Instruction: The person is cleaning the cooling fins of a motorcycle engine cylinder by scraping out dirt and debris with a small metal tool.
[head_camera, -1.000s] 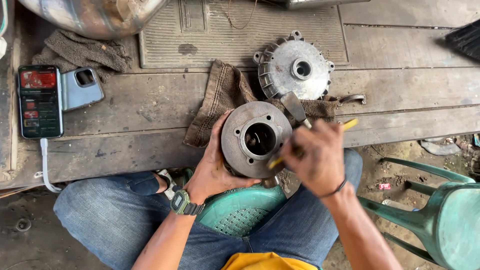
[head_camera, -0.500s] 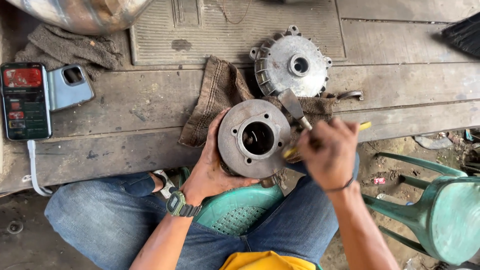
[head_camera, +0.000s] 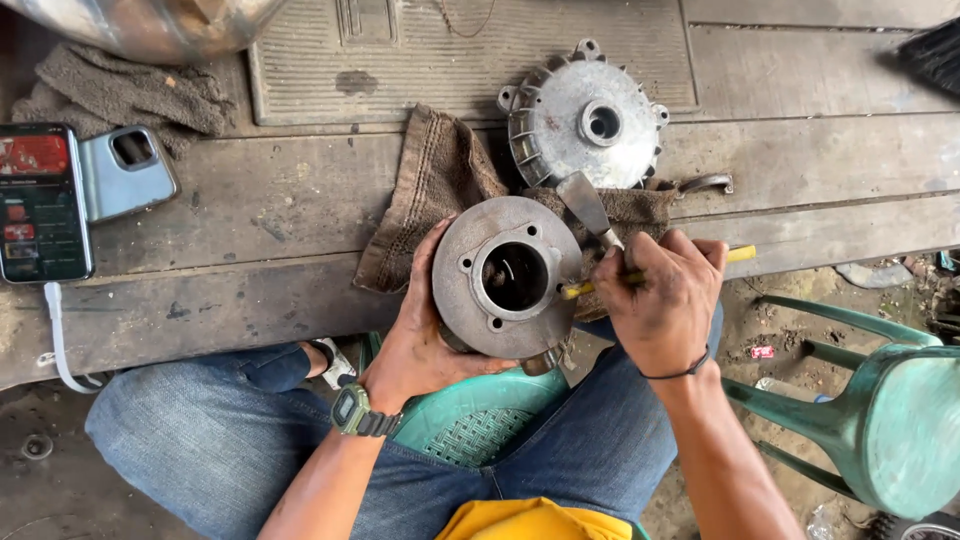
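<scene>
My left hand (head_camera: 415, 335) grips a round grey metal cylinder part (head_camera: 505, 275) with a central bore, held over my lap at the edge of a wooden platform (head_camera: 230, 290). My right hand (head_camera: 665, 300) is closed around a thin yellow-handled tool (head_camera: 740, 255); its tip touches the rim of the bore. A flat metal scraper blade (head_camera: 585, 205) sticks up beside that hand, but whether the hand holds it is unclear. Behind lies a finned round metal cover (head_camera: 585, 125) on a brown rag (head_camera: 435, 185).
A phone (head_camera: 40, 200) with a lit screen and a second phone (head_camera: 125, 170) lie at the left, a white cable (head_camera: 55, 335) trailing off. A ribbed mat (head_camera: 420, 50) sits behind. Green plastic stools stand under me (head_camera: 480, 415) and at right (head_camera: 890, 410).
The view has shifted slightly. My right hand has moved the yellow tool's tip in toward the bore of the cylinder part; my left hand keeps its grip.
</scene>
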